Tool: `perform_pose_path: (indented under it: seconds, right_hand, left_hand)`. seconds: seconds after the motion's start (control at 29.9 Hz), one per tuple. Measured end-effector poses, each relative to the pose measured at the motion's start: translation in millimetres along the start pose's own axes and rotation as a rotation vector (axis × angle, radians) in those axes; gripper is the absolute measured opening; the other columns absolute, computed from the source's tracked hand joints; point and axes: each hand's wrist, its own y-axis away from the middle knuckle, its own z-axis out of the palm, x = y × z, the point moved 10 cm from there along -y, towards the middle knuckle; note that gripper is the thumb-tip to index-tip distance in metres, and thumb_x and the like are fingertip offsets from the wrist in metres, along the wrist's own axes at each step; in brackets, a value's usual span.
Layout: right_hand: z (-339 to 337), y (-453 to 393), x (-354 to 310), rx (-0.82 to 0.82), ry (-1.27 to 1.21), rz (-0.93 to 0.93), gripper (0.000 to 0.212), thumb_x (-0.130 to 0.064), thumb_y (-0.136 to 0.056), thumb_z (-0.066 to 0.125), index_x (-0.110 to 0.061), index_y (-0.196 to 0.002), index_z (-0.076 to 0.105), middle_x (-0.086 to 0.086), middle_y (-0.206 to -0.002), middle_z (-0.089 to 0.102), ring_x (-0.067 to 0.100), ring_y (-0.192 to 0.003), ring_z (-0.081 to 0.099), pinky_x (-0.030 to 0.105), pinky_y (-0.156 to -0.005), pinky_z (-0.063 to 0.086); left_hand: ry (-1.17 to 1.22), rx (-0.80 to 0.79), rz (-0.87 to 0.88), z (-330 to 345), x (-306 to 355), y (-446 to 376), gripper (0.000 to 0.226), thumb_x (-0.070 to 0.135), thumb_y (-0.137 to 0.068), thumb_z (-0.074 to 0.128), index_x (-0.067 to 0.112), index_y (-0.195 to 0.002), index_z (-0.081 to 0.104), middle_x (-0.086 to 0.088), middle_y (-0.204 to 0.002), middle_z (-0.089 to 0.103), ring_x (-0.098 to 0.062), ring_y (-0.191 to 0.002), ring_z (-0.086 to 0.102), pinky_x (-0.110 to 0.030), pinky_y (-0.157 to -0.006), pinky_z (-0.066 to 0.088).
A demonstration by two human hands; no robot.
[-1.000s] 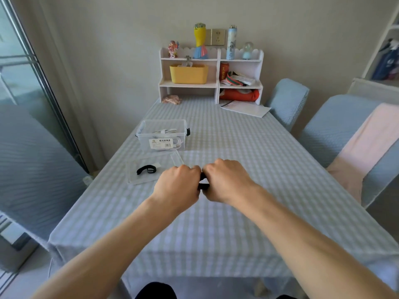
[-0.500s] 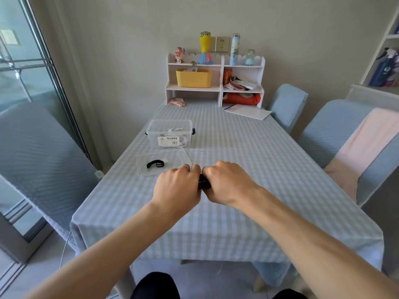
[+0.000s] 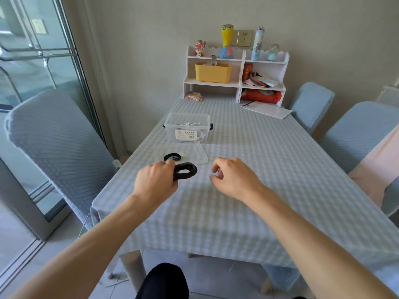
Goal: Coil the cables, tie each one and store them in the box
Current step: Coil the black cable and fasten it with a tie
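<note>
Since the earlier frames, our two hands have separated: they were pressed together over the black cable, and now only the left hand (image 3: pixel 155 181) retains it while the right hand (image 3: pixel 232 180) has withdrawn to the right.

Left hand: fingers curled round one end of the coiled black cable (image 3: pixel 186 170). The coil projects to the right of the fist as a flattened oval loop, held just above the table (image 3: pixel 280 190).

Right hand: released, holding nothing. Its fingers are loosely curled, thumb and forefinger near each other but not pinching anything. It hovers over the checked tablecloth, apart from the coil.

Beyond the left hand, the clear lid (image 3: pixel 195 155) lies flat on the cloth. A small black strap (image 3: pixel 172 157), formed into a loop, rests on the lid.

Directly behind the lid stands the clear storage box (image 3: pixel 187 130), open at the top, with a white label on its near wall and dark latches at both ends. White cable (image 3: pixel 199 137) is visible inside through the wall.

At the far end of the table we see a white shelf unit (image 3: pixel 236 74) against the wall. It carries a yellow basket (image 3: pixel 213 72), a red can (image 3: pixel 247 71), and a red pouch (image 3: pixel 261 96) in the lower right compartment. A sheet of paper (image 3: pixel 266 108) lies on the cloth in front of the unit.

Blue-covered chairs (image 3: pixel 58 147) stand on both sides of the table.
</note>
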Motion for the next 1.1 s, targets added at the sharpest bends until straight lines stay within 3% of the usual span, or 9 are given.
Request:
perform_pose_path:
  seconds: [0.13, 0.3, 0.43, 0.53, 0.67, 0.8, 0.9, 1.0, 1.1]
  right_hand:
    - [15, -27, -23, -0.001, -0.055, -0.043, 0.011, -0.026, -0.092, 0.059, -0.016, -0.095, 0.064, -0.003, -0.09, 0.066, 0.02, -0.089, 0.062, 0.034, -0.075, 0.052]
    - [32, -73, -40, 0.027, -0.113, -0.068, 0.01, -0.018, -0.091, 0.058, -0.016, -0.092, 0.067, 0.0, -0.092, 0.068, 0.023, -0.089, 0.061, 0.039, -0.078, 0.053]
    - [49, -107, -41, 0.03, -0.119, -0.009, 0.011, -0.017, -0.09, 0.06, -0.018, -0.093, 0.07, 0.002, -0.097, 0.07, 0.023, -0.094, 0.061, 0.034, -0.076, 0.051]
    - [65, -124, -52, -0.04, -0.045, -0.059, 0.017, -0.015, -0.085, 0.059, -0.017, -0.096, 0.072, 0.003, -0.101, 0.068, 0.023, -0.099, 0.059, 0.027, -0.072, 0.039]
    - [86, -131, -52, -0.101, -0.045, -0.041, 0.019, -0.016, -0.085, 0.057, -0.013, -0.097, 0.07, 0.006, -0.101, 0.066, 0.025, -0.098, 0.059, 0.036, -0.081, 0.05]
    - [90, -132, -38, -0.064, -0.168, 0.039, 0.021, -0.008, -0.085, 0.054, -0.011, -0.099, 0.069, 0.003, -0.093, 0.066, 0.023, -0.093, 0.061, 0.034, -0.08, 0.052]
    - [79, -121, -26, -0.029, -0.271, 0.08, 0.016, -0.012, -0.086, 0.062, -0.014, -0.098, 0.071, -0.003, -0.083, 0.064, 0.016, -0.084, 0.061, 0.027, -0.074, 0.049]
    - [65, -99, -14, -0.04, -0.308, 0.042, 0.019, -0.012, -0.083, 0.069, -0.016, -0.102, 0.07, -0.006, -0.088, 0.064, 0.01, -0.083, 0.059, 0.01, -0.065, 0.04]
    - [43, -68, 0, 0.005, -0.28, -0.01, 0.018, -0.007, -0.09, 0.062, -0.013, -0.105, 0.071, -0.004, -0.094, 0.065, 0.009, -0.084, 0.057, 0.003, -0.068, 0.038]
  left_hand:
    - [0.1, -0.01, -0.136, 12, -40, -9, 0.01, 0.018, -0.085, 0.057, 0.01, -0.089, 0.052, -0.008, -0.077, 0.06, -0.039, -0.072, 0.06, -0.033, -0.056, 0.035]
    - [0.268, 0.028, -0.307, 23, -70, -7, 0.014, 0.021, -0.085, 0.06, 0.007, -0.086, 0.056, -0.014, -0.077, 0.061, -0.042, -0.074, 0.059, -0.034, -0.057, 0.037]
    - [0.264, -0.015, -0.3, 33, -68, -10, 0.015, 0.023, -0.087, 0.058, 0.009, -0.091, 0.056, -0.015, -0.086, 0.065, -0.042, -0.081, 0.06, -0.034, -0.059, 0.036]
    - [0.28, -0.017, -0.303, 34, -72, -13, 0.015, 0.024, -0.087, 0.057, 0.009, -0.091, 0.056, -0.015, -0.087, 0.065, -0.042, -0.082, 0.059, -0.034, -0.06, 0.035]
    - [0.301, -0.031, -0.318, 39, -81, -13, 0.015, 0.025, -0.088, 0.058, 0.01, -0.088, 0.055, -0.015, -0.084, 0.065, -0.042, -0.079, 0.058, -0.034, -0.058, 0.034]
    - [0.29, -0.049, -0.291, 41, -79, -13, 0.014, 0.024, -0.085, 0.059, 0.011, -0.089, 0.058, -0.014, -0.083, 0.065, -0.042, -0.079, 0.058, -0.034, -0.058, 0.036]
    - [0.261, -0.076, -0.257, 42, -76, -13, 0.011, 0.022, -0.085, 0.059, 0.013, -0.089, 0.058, -0.013, -0.084, 0.065, -0.042, -0.08, 0.058, -0.033, -0.058, 0.037]
    - [0.249, -0.072, -0.248, 40, -75, -13, 0.009, 0.021, -0.085, 0.059, 0.013, -0.088, 0.056, -0.011, -0.081, 0.061, -0.04, -0.079, 0.058, -0.033, -0.058, 0.036]
    - [0.232, -0.067, -0.213, 38, -69, -11, 0.009, 0.021, -0.084, 0.059, 0.015, -0.085, 0.053, -0.011, -0.081, 0.062, -0.04, -0.079, 0.058, -0.033, -0.059, 0.035]
